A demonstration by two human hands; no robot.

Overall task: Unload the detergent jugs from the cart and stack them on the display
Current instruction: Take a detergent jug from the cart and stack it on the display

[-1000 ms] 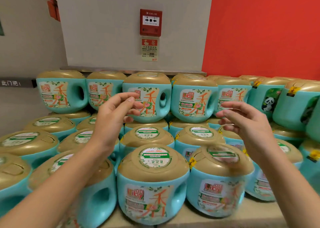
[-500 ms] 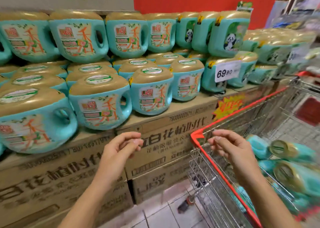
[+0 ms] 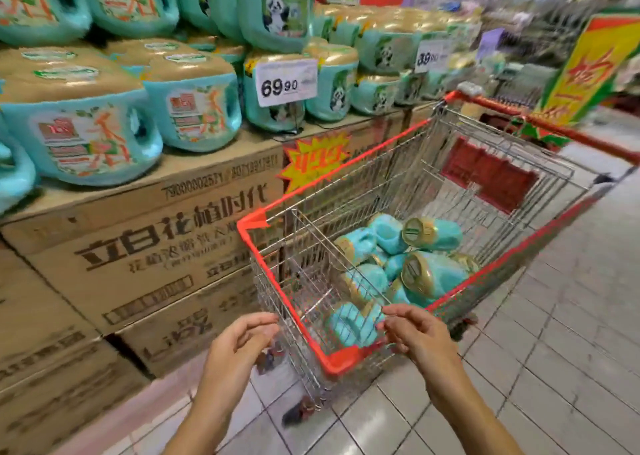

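We see a white price card point(image 3: 286, 82) reading 69.90, a yellow starburst sticker point(image 3: 313, 158), and grey floor tiles point(image 3: 554, 368).

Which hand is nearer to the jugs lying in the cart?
Right. The right hand is at the cart's red rim, just beside the nearest jug. The left hand is outside the cart's wire wall, farther from that jug.

View swings right, off display jugs point(image 3: 86, 136) onto cart point(image 3: 346, 359). Both hands drop from stacked tier to cart's near corner: left hand point(image 3: 239, 347) just outside rim, right hand point(image 3: 419, 337) over it. Jugs in cart point(image 3: 433, 274) now in full sight.
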